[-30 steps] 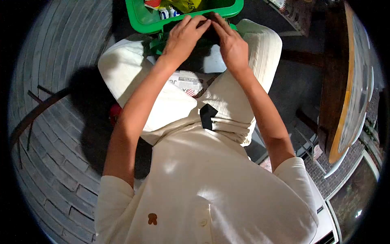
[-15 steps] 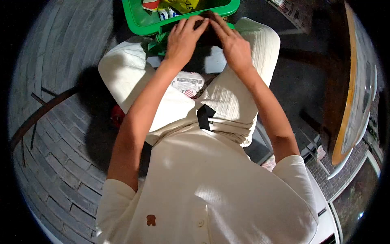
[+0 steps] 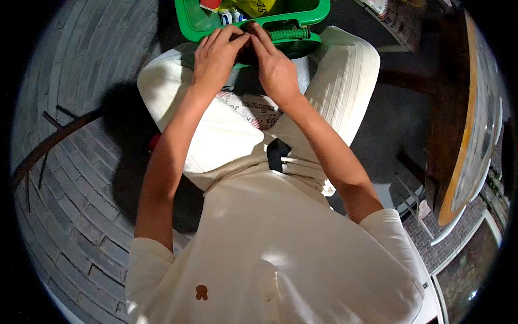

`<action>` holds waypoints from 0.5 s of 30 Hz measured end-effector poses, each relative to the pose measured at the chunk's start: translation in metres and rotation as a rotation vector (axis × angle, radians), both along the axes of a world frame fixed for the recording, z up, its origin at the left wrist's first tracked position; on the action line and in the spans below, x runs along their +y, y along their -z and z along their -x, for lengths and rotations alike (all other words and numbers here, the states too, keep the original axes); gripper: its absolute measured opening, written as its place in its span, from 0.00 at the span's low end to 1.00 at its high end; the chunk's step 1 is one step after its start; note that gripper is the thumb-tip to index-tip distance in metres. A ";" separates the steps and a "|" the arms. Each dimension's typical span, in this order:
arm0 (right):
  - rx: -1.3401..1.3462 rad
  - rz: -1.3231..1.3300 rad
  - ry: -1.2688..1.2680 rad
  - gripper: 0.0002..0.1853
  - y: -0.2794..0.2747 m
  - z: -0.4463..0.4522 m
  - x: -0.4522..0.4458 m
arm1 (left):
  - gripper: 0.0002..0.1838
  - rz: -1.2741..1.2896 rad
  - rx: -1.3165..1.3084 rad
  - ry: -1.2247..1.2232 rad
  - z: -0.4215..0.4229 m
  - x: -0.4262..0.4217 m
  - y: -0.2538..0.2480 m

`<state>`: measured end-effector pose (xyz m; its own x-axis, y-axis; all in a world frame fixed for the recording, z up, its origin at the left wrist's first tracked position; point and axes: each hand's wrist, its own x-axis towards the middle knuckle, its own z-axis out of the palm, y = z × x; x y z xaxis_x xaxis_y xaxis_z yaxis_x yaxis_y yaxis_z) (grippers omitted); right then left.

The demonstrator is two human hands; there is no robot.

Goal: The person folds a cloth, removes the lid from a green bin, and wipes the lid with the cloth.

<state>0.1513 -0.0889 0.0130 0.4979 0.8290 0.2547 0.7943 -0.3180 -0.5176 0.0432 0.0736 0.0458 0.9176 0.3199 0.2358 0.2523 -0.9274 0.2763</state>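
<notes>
A green plastic basket [image 3: 189,29] is at the top of the view, in front of my knees. A ridged green handle [image 3: 290,34] runs along its near side, and its left part disappears behind my fingers. My left hand [image 3: 216,56] is closed at the near rim, with bent fingers and the thumb pointing right. Close beside it, my right hand [image 3: 275,70] is closed too, its fingertips almost meeting the left ones. Dark shadow fills the gap between the hands, so what they pinch is hidden. Inside the basket lie a yellow packet [image 3: 256,6] and some white-and-blue items [image 3: 232,17].
A printed paper package [image 3: 253,110] lies between my legs. On the right stands a wooden table [image 3: 458,162] with a light edge. A curved brown metal bar [image 3: 65,132] crosses the grey brick paving [image 3: 91,216] on the left. Another printed sheet [image 3: 391,21] is at upper right.
Both hands have shifted left along the basket's near side. The ridged handle, covered before, now shows to the right of my hands. The basket sits slightly further right in view.
</notes>
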 end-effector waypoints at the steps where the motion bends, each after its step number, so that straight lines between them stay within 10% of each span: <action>1: -0.014 -0.001 -0.005 0.36 0.002 0.001 0.003 | 0.18 -0.004 0.005 0.001 0.001 -0.001 0.003; 15: -0.230 0.126 0.092 0.43 -0.014 -0.078 -0.068 | 0.25 0.087 -0.216 0.091 -0.085 -0.051 0.028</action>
<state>0.2289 -0.1566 0.0270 0.5137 0.8152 0.2674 0.8511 -0.4449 -0.2786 0.1286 0.0225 0.0177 0.8750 0.2660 0.4046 0.0952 -0.9138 0.3948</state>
